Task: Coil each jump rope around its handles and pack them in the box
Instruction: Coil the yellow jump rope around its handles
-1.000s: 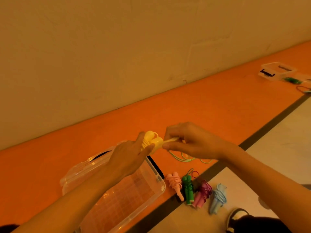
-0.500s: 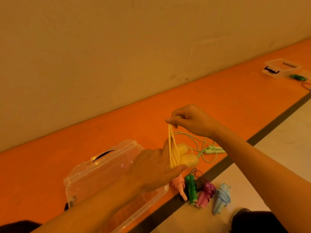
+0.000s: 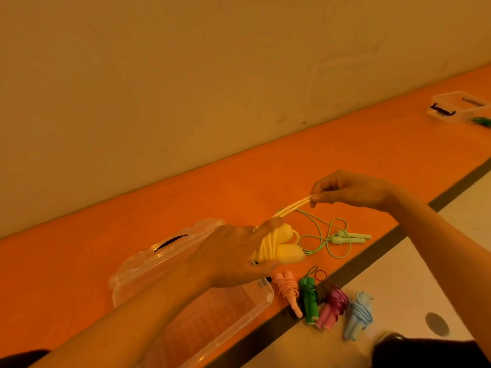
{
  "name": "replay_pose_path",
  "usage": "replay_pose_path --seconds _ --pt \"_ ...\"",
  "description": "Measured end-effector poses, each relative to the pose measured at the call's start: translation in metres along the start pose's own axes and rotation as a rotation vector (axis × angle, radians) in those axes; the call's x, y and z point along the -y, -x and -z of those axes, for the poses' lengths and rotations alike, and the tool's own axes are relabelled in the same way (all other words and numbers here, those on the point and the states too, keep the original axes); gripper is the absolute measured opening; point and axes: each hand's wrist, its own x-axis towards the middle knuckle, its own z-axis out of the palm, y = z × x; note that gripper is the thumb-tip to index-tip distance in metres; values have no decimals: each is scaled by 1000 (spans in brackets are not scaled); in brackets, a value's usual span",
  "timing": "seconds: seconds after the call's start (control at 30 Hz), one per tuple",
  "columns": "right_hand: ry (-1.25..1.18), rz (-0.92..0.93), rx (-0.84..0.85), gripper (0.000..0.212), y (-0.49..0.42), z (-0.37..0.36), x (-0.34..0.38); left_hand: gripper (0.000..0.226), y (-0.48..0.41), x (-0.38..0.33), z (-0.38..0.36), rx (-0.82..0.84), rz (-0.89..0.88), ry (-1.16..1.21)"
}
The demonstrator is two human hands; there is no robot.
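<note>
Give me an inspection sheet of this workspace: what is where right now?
Surface: orange strip along the wall, pale floor beside it.
Job's things: yellow jump rope partly coiled around its handles; light green rope lying loose on the strip; pink bundle, green bundle, magenta bundle and light blue bundle coiled, in a row; clear box open.
Clutter: second clear box far along the strip.
Grips: left hand holds the yellow handles; right hand pinches the yellow cord, stretched taut.
Cables: nothing seen.
Surroundings: plain wall.

Six near jump ropes (image 3: 281,251), two boxes (image 3: 268,297)
</note>
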Motion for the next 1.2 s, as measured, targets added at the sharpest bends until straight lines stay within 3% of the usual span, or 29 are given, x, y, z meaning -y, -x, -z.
replay_pose_path --seconds 0.17,0.3,0.47,0.63,0.8,0.9,1.2 --pt "-89 93 -194 19 -13 -23 18 73 -3 -14 1 173 -173 -95" --pt "-249 67 -186 12 -30 -58 35 72 -5 -37 1 192 -243 -136" --pt "-352 2 -266 12 -43 -68 32 71 -3 -34 0 141 -256 -111" --pt "-399 -27 -224 9 -44 -74 19 68 1 -25 2 74 -284 -45" --pt "-347 26 -172 22 -34 -58 7 70 1 4 9 -65 -221 51" --pt "-314 13 -108 19 -24 -47 -8 73 3 13 11 -139 -171 82" --pt "-296 -63 -100 25 -14 -42 -36 57 0 20 20 -385 157 550"
